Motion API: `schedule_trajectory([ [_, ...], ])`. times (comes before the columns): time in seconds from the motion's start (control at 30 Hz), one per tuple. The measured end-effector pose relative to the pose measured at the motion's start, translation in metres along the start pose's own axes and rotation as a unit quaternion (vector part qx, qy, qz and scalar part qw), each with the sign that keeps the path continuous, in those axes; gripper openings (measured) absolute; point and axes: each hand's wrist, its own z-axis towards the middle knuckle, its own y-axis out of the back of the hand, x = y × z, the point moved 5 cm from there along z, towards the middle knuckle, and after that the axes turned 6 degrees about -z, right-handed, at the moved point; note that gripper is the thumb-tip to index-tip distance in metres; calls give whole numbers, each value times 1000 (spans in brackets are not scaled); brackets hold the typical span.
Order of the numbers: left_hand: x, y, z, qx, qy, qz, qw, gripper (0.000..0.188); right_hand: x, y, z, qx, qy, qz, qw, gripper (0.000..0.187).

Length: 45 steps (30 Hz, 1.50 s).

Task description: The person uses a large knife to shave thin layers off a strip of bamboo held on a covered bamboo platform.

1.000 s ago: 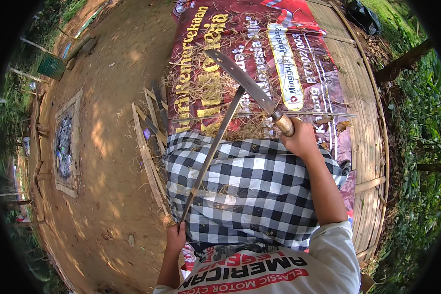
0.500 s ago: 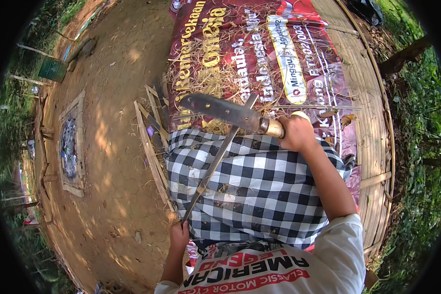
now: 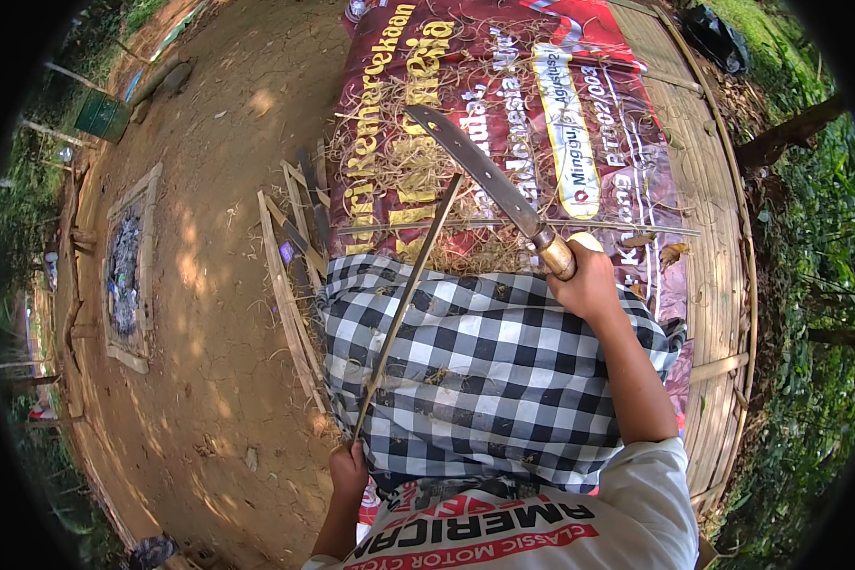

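Observation:
My right hand is wrapped round the wooden handle of a machete. Its broad dark blade, with small holes along it, slants up and to the left, apart from the strip. Low at the left, my left hand grips the near end of a long thin strip, which looks like split bamboo. The strip rises across my lap over a black-and-white checked cloth, and its far end reaches over a red printed banner. The small pale rounded thing just beyond my right hand cannot be made out clearly.
Curly shavings litter the banner, which covers a bamboo platform. A thin straight rod lies across it. Wooden slats lean at the platform's left. Farther left, a framed ash pit sits in the dirt ground.
The machete has swung up and turned, its tip now pointing farther away from me; before, its blade lay across the strip near the far end. The strip's far end has shifted slightly left.

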Motion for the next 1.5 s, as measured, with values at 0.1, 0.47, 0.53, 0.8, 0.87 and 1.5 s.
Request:
schedule_trajectory([
  [0.1, -14, 5, 0, -12, 12, 28, 999, 39, 0, -3, -4, 9, 4, 15, 1000, 34],
  [0.47, -8, 5, -6, -44, 9, 29, 999, 31, 18, -36, -17, 108, 248, -99, 957, 27],
  [0.53, -7, 0, -3, -46, 5, 3, 999, 30, 17, -36, -10, 102, 249, -119, 956, 26],
  [0.8, -7, 3, -7, -44, 6, 11, 999, 31, -15, -24, 24, 41, 135, -175, 974, 30],
  [0.87, -8, 2, -7, -44, 7, 12, 999, 32, -42, -3, 42, 27, -7, -133, 991, 32],
  [1.5, -19, 19, -9, -1, -48, 11, 999, 30, 31, -24, -11, 61, 261, -49, 962, 25],
])
